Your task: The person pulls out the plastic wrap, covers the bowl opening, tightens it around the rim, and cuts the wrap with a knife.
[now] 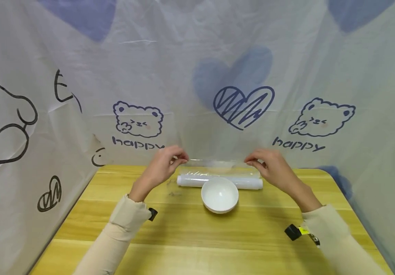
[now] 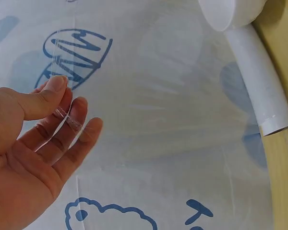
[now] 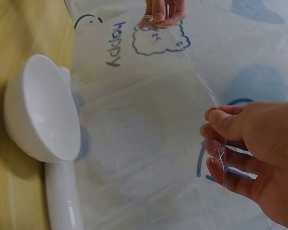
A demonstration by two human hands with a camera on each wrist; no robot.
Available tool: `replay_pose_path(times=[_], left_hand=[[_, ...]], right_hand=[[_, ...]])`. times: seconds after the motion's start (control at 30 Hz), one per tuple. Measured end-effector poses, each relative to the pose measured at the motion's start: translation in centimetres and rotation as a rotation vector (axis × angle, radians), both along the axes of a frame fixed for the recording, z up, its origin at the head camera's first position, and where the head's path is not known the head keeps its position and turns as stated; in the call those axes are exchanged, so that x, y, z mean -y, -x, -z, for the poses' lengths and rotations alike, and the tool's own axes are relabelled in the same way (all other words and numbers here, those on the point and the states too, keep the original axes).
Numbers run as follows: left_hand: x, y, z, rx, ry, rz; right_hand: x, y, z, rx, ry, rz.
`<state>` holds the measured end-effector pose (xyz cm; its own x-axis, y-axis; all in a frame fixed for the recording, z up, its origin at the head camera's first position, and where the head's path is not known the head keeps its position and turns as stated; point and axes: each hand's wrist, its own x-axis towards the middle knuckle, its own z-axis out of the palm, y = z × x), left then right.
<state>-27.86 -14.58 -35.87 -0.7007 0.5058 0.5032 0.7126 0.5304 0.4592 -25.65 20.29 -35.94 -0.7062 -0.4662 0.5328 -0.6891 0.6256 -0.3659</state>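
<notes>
Between my hands stretches a clear sheet of plastic wrap (image 1: pixel 218 164), raised above the table's far side. My left hand (image 1: pixel 166 164) pinches one corner between thumb and forefinger, the other fingers spread loosely in the left wrist view. The opposite corner is pinched by my right hand (image 1: pixel 269 166) in the same way. Below the sheet lies the white roll of plastic wrap (image 1: pixel 250 183), set crosswise on the table. A white bowl (image 1: pixel 220 195) stands upright just in front of the roll, hiding part of its middle; its inside shows nothing in it.
The wood-grain table (image 1: pixel 183 244) ends at a far edge close behind the roll. A white cloth (image 1: pixel 190 76) printed with hearts and bears hangs behind it and along both sides. Small black devices are strapped at both wrists.
</notes>
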Motion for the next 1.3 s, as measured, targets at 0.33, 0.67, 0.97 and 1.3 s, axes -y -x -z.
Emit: replay_pose_path(times=[0.33,0.67,0.97,1.3], left_hand=[[0.4,-3.6,2.9,-0.055,-0.053,0.059],[1.0,-6.7,6.6,-0.088,-0.136,0.059],[1.5,-9.1,9.5,-0.098,-0.057,0.056],[1.1,-9.8,12.6,-0.152,0.065,0.049]], right_hand=[[-0.1,-4.3,3.3,-0.113,0.003,0.026],[-0.1,-6.8,6.6,-0.067,0.083,-0.114],[0.3,-9.0,9.5,-0.094,0.055,-0.140],[0.2,-10.1,12.7,-0.079,0.026,-0.128]])
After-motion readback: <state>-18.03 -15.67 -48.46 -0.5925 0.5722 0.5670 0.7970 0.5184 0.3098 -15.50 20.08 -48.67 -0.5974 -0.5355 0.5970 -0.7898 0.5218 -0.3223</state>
